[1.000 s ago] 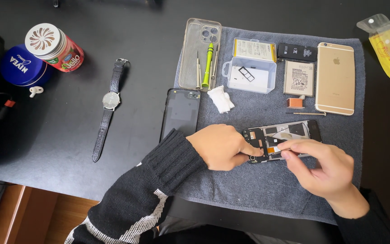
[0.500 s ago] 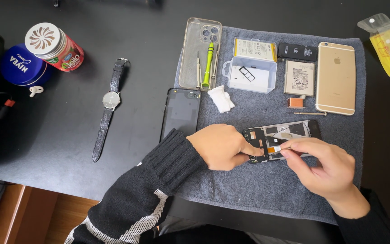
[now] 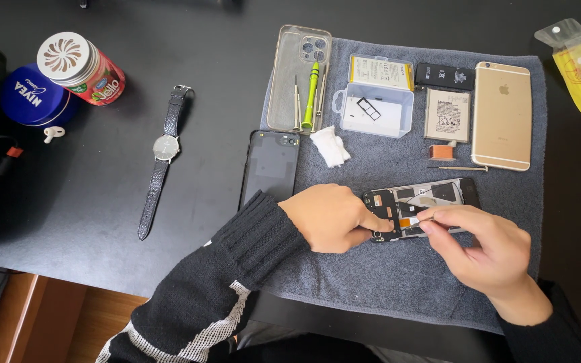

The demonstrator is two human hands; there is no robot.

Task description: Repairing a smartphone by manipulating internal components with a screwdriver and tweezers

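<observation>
left hand (image 3: 331, 218) pressing opened phone (image 3: 419, 208) on grey towel (image 3: 398, 282), right hand (image 3: 485, 245) pinched on a thin tool (image 3: 417, 218) — inside it

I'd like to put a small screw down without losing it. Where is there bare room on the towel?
Bare towel lies below the opened phone, between the left hand and right hand. Another patch sits between the white wad and copper part. The top row, from the clear case to the gold phone, is crowded.
</observation>
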